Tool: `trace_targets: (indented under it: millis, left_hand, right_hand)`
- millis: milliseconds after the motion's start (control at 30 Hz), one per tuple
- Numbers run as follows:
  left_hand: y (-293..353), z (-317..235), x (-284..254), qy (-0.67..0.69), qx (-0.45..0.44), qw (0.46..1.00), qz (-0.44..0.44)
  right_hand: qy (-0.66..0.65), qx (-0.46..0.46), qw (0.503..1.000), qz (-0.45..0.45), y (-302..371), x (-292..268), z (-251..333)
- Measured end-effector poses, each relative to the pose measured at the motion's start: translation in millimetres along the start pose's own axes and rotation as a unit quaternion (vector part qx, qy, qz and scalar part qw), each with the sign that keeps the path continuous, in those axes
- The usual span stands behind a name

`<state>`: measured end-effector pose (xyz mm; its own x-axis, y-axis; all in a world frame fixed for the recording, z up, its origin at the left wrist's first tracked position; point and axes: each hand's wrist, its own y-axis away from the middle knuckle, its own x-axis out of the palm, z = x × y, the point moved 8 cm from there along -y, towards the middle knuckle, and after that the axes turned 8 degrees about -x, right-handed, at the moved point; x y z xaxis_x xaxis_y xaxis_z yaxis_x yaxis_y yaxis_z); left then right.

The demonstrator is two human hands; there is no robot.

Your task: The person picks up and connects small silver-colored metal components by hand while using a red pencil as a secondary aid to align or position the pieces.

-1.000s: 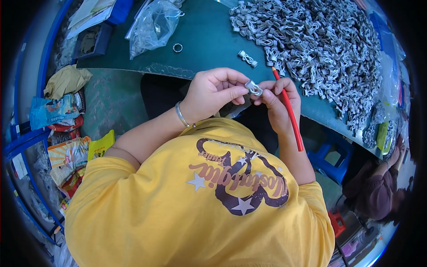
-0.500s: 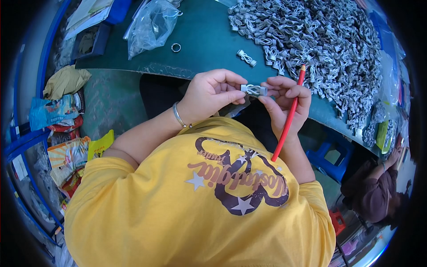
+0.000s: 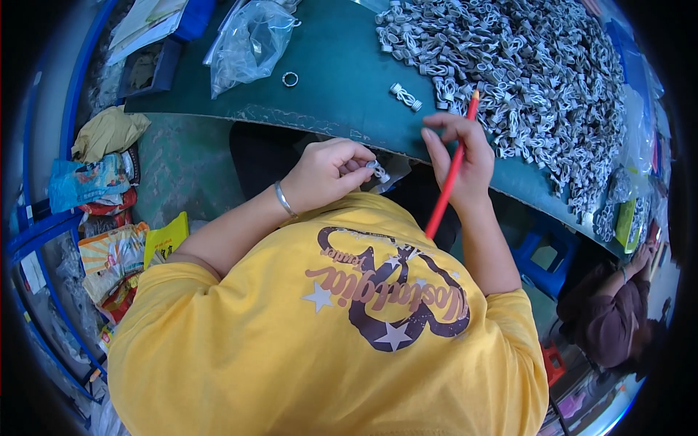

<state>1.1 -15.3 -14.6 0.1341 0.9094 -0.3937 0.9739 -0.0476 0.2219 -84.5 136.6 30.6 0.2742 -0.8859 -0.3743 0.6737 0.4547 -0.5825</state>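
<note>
My left hand (image 3: pixel 331 173) pinches a small grey part with ribbed ends and a looped middle (image 3: pixel 378 171) between thumb and fingertips, just off the table's near edge. A red pencil (image 3: pixel 438 207) is tucked in my right hand (image 3: pixel 465 152), its bare tip pointing up and away from me. The thumb and index finger of that hand are apart with nothing between them. One loose part of the same kind (image 3: pixel 405 97) lies on the green table (image 3: pixel 334 80), beyond my right fingertips. A small ring (image 3: pixel 290 79) rests farther left on the tabletop.
A large heap of these grey parts (image 3: pixel 523 87) covers the table's right side. At the back left are a clear plastic bag (image 3: pixel 254 51) and a dark box (image 3: pixel 149 69). A blue stool (image 3: pixel 545 251) stands below the right edge; another person (image 3: pixel 607 316) sits beyond.
My right hand has let go of the grey part and moved up, keeping the pencil. My left hand has drawn the part lower and left, tilting it.
</note>
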Motion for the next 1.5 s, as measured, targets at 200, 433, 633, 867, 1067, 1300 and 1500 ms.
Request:
trace_targets:
  millis: [200,433,633,867,1067,1300,1500]
  left_hand:
    - [-3.9,0.0,8.8,0.055,-0.008,0.998,0.014]
    - [-15.6,-4.1,-6.4,0.260,-0.015,0.964,-0.058]
    - [-20.3,-23.8,-7.9,0.249,0.005,0.968,-0.028]
    - [-10.1,-57.7,-16.9,0.146,0.147,0.977,-0.059]
    - [-7.6,-54.1,-13.8,0.102,0.154,0.982,-0.040]
    - [-11.7,-26.1,0.1,0.250,0.020,0.968,0.010]
    - [-6.1,-39.0,-16.1,0.179,0.132,0.972,-0.071]
  right_hand:
    - [0.184,-0.106,0.973,0.091,-23.1,25.6,0.2]
    - [-0.256,0.218,0.941,-0.022,3.3,17.3,-25.2]
    - [-0.380,0.297,0.874,-0.056,22.1,19.1,-22.9]
    - [-0.462,0.245,0.852,-0.023,30.3,30.8,-18.0]
    - [-0.327,0.122,0.935,-0.069,23.0,5.5,-3.6]
    - [-0.249,0.021,0.967,-0.055,15.0,-4.5,20.2]
    - [-0.234,0.046,0.971,-0.018,16.8,0.0,19.3]
